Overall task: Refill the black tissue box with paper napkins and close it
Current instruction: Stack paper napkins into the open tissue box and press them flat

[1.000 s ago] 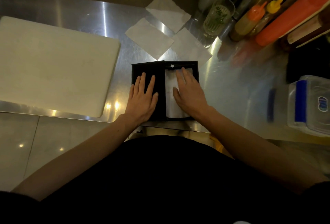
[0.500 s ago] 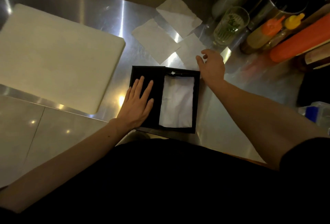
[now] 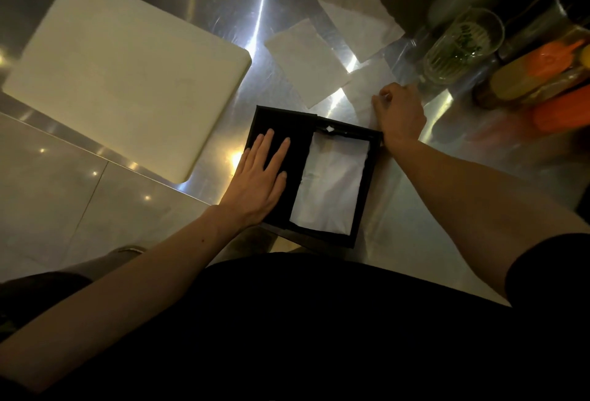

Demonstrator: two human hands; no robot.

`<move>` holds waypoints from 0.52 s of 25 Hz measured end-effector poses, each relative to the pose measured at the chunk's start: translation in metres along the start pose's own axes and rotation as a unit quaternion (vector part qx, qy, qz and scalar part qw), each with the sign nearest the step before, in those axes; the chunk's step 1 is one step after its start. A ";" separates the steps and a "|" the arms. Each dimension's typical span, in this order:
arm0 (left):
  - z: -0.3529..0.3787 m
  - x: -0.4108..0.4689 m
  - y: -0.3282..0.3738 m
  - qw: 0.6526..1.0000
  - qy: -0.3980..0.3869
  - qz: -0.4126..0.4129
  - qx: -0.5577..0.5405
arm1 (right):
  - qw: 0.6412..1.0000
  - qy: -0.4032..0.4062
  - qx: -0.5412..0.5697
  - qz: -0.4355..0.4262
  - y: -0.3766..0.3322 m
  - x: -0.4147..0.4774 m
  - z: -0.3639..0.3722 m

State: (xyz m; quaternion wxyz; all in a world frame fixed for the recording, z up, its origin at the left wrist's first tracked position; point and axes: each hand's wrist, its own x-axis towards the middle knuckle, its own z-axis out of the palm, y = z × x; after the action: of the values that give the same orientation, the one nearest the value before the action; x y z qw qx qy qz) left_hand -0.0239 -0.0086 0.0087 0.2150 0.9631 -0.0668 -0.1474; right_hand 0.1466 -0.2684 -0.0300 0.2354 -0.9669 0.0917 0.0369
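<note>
While only the head view is on hand, I read the job as roughly midway: the box (image 3: 314, 177) lies open at the near edge of the counter (image 3: 204, 10), with at least one napkin (image 3: 330, 183) already laid in its right half, and the closing not yet begun. My left hand (image 3: 255, 183) lies flat on the box's left half, fingers spread fairly wide and pressing, holding nothing, which I take as steadying the box. My right hand (image 3: 399, 111) is just beyond the box's far right corner, resting on a loose napkin (image 3: 367, 90); its fingers are curled in narrow at the sheet's edge, and I cannot tell whether they have pinched it or only touch it. Two more loose sheets (image 3: 306, 62) lie farther back on the counter, toward the far edge, one overlapping or touching the next. I judge that three sheets remain to go in before the lid can shut. As for the box, it is black, shallow and hinged down the middle like a book, the left half dark and bare; a small pale tag or gap shows at the far end of the hinge. The napkin inside is white, creased and slightly crumpled, filling most of its compartment. A cutting board (image 3: 127, 74) sits well apart at the left.
</note>
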 end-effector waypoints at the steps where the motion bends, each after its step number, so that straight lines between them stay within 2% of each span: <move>1: 0.000 -0.001 0.001 1.000 -0.001 -0.001 0.000 | 1.000 0.005 -0.008 -0.010 0.002 -0.002 0.000; 4: -0.001 0.000 0.002 1.000 0.002 0.005 0.002 | 1.000 0.020 -0.012 -0.020 0.008 -0.008 -0.006; 8: 0.001 0.002 -0.002 1.000 0.002 0.011 0.009 | 0.995 0.075 0.069 -0.001 0.008 -0.022 -0.030; 13: 0.003 0.003 -0.009 1.000 0.007 0.027 -0.006 | 0.982 0.130 0.125 -0.062 -0.009 -0.075 -0.068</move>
State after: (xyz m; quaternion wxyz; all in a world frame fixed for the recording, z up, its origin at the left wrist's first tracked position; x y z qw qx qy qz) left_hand -0.0211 -0.0024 0.0011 0.2252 0.9606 -0.0900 -0.1358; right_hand 0.0771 -0.2796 0.0425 0.3421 -0.9302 0.0651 -0.1157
